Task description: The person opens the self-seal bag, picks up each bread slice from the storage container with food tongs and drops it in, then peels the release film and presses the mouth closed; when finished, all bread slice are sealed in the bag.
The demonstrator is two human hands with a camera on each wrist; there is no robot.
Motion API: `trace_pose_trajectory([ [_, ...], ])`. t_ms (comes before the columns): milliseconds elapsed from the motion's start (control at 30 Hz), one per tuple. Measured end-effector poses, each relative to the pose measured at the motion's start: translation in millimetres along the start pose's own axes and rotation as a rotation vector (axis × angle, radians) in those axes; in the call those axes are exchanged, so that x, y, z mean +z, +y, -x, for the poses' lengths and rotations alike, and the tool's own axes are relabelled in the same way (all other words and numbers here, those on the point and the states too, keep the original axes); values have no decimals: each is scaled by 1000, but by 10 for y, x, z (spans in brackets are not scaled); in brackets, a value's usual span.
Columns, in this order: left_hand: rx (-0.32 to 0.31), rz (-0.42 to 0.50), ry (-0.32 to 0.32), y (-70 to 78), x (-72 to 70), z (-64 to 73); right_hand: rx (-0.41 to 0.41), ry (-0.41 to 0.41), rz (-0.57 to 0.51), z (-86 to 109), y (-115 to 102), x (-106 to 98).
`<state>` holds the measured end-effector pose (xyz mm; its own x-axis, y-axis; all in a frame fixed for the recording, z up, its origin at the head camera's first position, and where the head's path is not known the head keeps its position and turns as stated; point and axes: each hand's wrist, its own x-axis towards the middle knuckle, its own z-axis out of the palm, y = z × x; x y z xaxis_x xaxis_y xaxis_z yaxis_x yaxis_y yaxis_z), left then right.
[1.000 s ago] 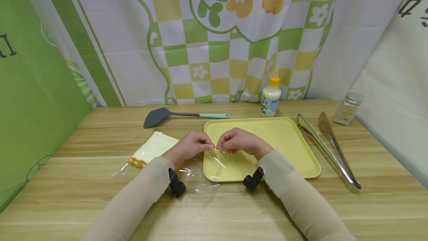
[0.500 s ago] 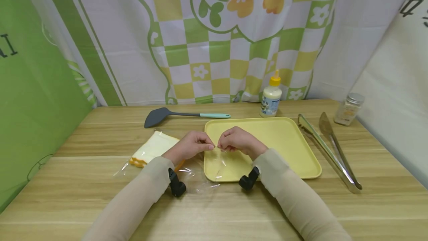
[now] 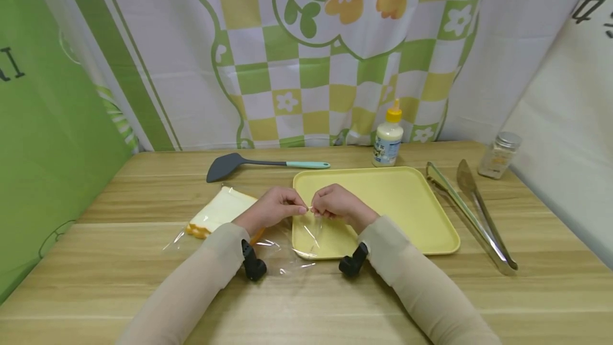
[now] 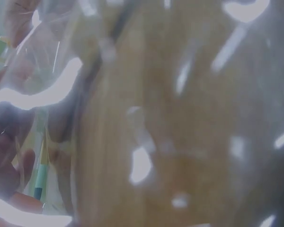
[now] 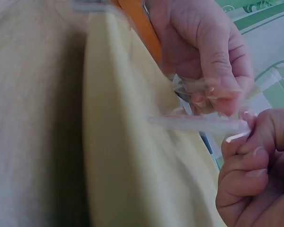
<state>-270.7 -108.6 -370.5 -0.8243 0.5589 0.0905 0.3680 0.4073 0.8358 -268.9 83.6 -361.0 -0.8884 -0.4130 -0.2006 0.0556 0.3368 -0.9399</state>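
Note:
A clear plastic bag [image 3: 280,260] lies on the table with sliced white bread [image 3: 225,211] inside its left part. My left hand [image 3: 275,207] pinches the bag's mouth between thumb and forefinger; its wrist hides part of the bread. Close beside it, my right hand [image 3: 341,204] pinches the bag's edge, over the tray's left part. Between both sets of fingertips, the right wrist view shows a narrow, blurred whitish strip [image 5: 199,124] of plastic running from the right fingers. Shiny film fills most of the left wrist view.
Under the hands sits a yellow tray [image 3: 407,217]. Behind lie a spatula [image 3: 268,163] and a standing squeeze bottle [image 3: 387,140] with a yellow cap. To the right are metal tongs [image 3: 474,222] and a glass jar [image 3: 499,156] with a silvery lid.
My right hand and forearm have turned slightly, the wrist shifting left and nearer the left hand. My left hand stays almost still, and both keep pinching the bag.

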Motion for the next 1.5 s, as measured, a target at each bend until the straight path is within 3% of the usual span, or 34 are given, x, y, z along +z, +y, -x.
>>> trace_pose_trajectory([
  [167,6,3,10,-12,-2,-1,-18,-35,-28,17,58,-71],
  [333,-7,5,20,-24,-2,8,-123,-158,-67,71,89,-206],
  [500,-7,15,26,-18,2,11,-250,-274,20,110,77,-336],
  [667,-10,36,26,-2,-2,13,-295,-327,78,115,65,-378],
  [1100,-44,43,27,7,-4,27,-296,-187,184,116,14,-288],
  [1500,-25,43,22,15,-12,31,-300,-61,330,134,-38,-219],
])
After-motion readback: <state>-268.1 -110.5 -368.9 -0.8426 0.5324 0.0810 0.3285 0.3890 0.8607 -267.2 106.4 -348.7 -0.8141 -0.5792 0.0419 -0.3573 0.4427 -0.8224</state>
